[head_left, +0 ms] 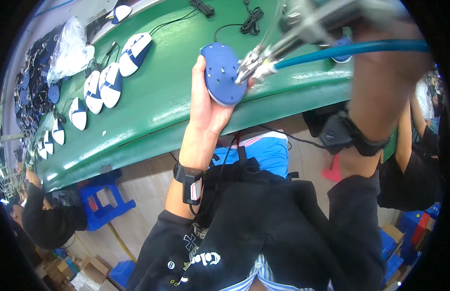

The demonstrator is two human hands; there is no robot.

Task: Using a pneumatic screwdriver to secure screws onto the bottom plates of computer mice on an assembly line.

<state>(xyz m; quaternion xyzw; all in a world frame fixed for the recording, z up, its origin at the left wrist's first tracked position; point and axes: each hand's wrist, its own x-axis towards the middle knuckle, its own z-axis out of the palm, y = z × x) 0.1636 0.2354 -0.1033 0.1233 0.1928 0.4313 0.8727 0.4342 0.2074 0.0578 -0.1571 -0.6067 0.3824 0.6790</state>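
Note:
My left hand (208,109) is closed around a blue computer mouse (224,68), its flat underside turned up and its black cable trailing to a bundle behind. Small holes show in that underside. At upper right my right hand (387,34), blurred and partly cut by the picture's rim, grips a metal screw-driving tool (302,34) with a blue hose (351,50). The tool's tip meets the mouse's underside near its right edge. Exactly how the right fingers wrap the tool is smeared.
White-and-blue mice (111,85) line the green conveyor belt (157,106) to the left. Beyond them lie a clear plastic bag (72,53) and heaped dark mouse parts (35,77). One blue mouse part (342,56) sits behind the hose. Co-workers sit at both sides; a blue stool (106,199) stands lower left.

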